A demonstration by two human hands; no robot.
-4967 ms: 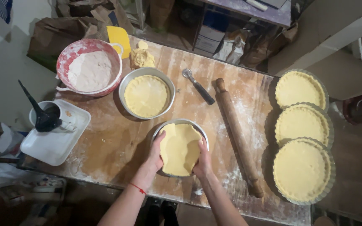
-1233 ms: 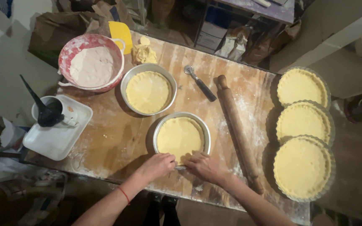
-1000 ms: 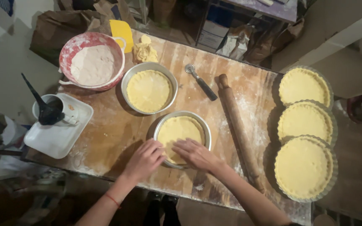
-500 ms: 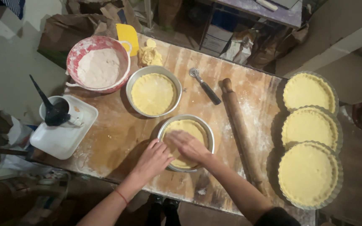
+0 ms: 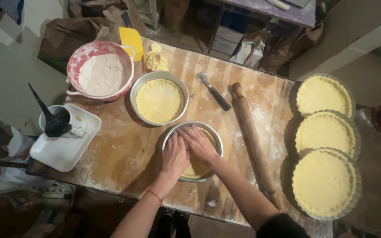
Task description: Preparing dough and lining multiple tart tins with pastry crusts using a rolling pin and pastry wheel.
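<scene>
Both hands have moved from the near rim fully into the round metal pan [image 5: 214,137]. The left hand [image 5: 175,154] and right hand [image 5: 199,143] lie flat, fingers spread, grasping nothing, on the dough [image 5: 196,169]. The pan sits near the desk [image 5: 124,154] front edge; a rolling pin [image 5: 253,141] lies right, a second dough-lined pan [image 5: 159,100] beyond.

Left hand [image 5: 176,155], right hand [image 5: 199,143] flat on dough [image 5: 195,169] in pan [image 5: 214,136].

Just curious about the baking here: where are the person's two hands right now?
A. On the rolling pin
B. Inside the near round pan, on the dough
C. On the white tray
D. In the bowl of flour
B: the left hand and the right hand both lie flat on the dough inside the near round pan.
</scene>
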